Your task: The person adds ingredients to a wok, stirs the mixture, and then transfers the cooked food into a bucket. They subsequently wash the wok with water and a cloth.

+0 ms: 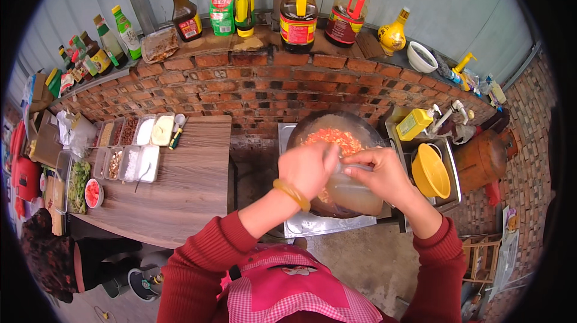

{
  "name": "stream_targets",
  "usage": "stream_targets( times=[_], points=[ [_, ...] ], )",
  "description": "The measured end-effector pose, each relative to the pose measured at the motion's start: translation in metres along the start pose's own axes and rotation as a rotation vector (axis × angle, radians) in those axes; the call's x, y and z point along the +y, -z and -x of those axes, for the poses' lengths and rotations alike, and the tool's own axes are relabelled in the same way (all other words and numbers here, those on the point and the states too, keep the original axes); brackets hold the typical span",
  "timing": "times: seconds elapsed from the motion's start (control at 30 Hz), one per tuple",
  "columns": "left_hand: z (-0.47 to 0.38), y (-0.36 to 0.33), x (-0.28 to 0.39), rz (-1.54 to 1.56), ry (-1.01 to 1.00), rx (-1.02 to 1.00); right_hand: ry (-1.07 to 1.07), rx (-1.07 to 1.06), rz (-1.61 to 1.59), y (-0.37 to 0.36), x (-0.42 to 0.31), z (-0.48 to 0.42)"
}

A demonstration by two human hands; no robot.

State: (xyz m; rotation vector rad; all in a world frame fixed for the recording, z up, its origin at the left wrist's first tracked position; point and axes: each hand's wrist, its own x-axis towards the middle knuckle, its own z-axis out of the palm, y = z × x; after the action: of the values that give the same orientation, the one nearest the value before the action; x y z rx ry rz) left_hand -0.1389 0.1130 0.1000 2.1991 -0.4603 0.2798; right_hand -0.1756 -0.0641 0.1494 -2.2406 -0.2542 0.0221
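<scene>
Both hands are raised over a large round wok (311, 126) that stands on a metal stove (315, 228). Chopped red and pale food (336, 139) lies in the wok's far part. My left hand (309, 167), with a yellow bangle at the wrist, is blurred, and its fingers meet my right hand at the wok's middle. The fingers of my right hand (381, 172) pinch a small translucent, plastic-like item (360, 168). Whether my left hand grips that same item is hard to tell.
Left, a wooden table (194, 192) bears seasoning boxes (148, 163), a bowl of red pieces (93, 193) and leafy greens (80, 183). Bottles (298, 16) line the brick ledge. Right stands a sink (453, 165) with a yellow basin (430, 172), beside a gas cylinder (482, 158). Another person (49, 251) is lower left.
</scene>
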Motion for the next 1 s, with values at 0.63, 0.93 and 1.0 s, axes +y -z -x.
stream_targets(
  times=[0.63,0.93,1.0],
  points=[
    [0.134,0.022,-0.038,0.752,0.685,0.192,-0.146,-0.286,0.549,0.061,0.099,-0.025],
    [0.168,0.026,-0.036,0.754,0.714,0.274,-0.1,-0.345,0.582,0.057,0.093,-0.044],
    [0.169,0.026,-0.037,0.741,0.707,0.282,-0.097,-0.35,0.586,0.056,0.09,-0.048]
  ],
)
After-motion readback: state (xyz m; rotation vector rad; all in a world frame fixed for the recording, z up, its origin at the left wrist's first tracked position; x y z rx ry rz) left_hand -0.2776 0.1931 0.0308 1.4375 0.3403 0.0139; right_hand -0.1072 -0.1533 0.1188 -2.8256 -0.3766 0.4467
